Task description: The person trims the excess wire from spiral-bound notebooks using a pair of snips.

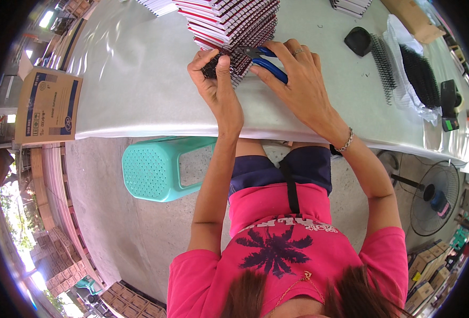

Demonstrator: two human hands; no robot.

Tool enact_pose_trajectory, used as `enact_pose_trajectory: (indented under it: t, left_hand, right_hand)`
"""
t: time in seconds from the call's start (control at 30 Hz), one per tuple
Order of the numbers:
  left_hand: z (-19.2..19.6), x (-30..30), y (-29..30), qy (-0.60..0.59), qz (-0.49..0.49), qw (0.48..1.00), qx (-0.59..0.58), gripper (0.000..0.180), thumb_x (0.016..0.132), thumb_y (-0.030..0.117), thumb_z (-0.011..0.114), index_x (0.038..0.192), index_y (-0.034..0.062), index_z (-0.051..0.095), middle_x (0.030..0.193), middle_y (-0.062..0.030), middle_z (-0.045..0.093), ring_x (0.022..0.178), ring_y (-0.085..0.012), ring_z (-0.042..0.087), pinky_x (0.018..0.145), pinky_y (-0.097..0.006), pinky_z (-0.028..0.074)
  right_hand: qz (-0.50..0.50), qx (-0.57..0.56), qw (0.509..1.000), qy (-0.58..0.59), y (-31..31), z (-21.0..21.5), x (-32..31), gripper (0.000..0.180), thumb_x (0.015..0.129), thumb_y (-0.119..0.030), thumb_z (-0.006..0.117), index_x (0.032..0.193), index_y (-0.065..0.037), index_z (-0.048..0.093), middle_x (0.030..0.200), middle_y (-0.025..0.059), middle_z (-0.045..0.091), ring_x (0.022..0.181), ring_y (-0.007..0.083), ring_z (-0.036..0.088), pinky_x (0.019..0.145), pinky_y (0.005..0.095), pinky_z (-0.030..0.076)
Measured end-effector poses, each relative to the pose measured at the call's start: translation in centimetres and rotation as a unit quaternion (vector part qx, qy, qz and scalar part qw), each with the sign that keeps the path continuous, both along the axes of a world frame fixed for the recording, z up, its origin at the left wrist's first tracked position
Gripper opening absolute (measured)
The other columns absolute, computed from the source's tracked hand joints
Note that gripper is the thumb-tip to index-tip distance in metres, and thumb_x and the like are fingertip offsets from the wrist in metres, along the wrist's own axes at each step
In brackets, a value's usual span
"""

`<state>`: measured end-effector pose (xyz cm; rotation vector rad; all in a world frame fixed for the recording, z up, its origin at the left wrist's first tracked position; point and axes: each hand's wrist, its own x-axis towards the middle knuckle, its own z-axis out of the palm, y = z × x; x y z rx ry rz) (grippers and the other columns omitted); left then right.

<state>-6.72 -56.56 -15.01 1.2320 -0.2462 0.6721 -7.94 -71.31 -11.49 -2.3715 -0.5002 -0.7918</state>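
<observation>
A tall stack of spiral-bound notebooks point(221, 21) with white pages, red edges and dark wire coils stands on the table in front of me. At its near corner, my left hand point(221, 98) is closed around a bunch of dark spiral binding coils point(210, 70), its thumb raised along them. In my right hand point(303, 77) are small blue-handled cutting pliers point(270, 70). Their metal jaws point left at the notebook coils, close to my left fingers. Whether the jaws touch a wire cannot be made out.
Black coils point(420, 77) lie on white plastic at the table's right, beside a black holder point(358, 42) and a black device point(449, 106). A cardboard box point(49, 106) is at the left. A turquoise stool point(148, 172) and a fan point(430, 204) stand below the table edge.
</observation>
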Motion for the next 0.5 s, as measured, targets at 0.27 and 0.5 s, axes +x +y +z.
enact_pose_trajectory:
  t: [0.27,0.5]
  left_hand:
    - [-0.14,0.04,-0.24,0.006,-0.002,0.999,-0.036,0.023,0.104,0.016,0.057,0.122,0.0074,0.047,0.118,-0.0048,0.052,0.108,-0.0118,0.048,0.098,-0.031,0.04]
    - [-0.12,0.06,-0.3,-0.003,-0.017,0.999,-0.044,0.023,0.104,0.017,0.057,0.122,0.0066,0.047,0.117,-0.005,0.052,0.107,-0.0121,0.049,0.098,-0.031,0.04]
  right_hand:
    - [-0.008,-0.009,0.999,-0.041,0.54,0.1,0.13,0.044,0.087,-0.041,0.072,0.118,-0.011,0.063,0.101,0.0111,0.06,0.091,0.03,0.056,0.083,0.0432,0.039]
    - [-0.039,0.001,0.998,-0.052,0.63,0.09,-0.19,0.044,0.086,-0.04,0.074,0.117,-0.011,0.064,0.102,0.0116,0.061,0.092,0.0292,0.054,0.084,0.0425,0.038]
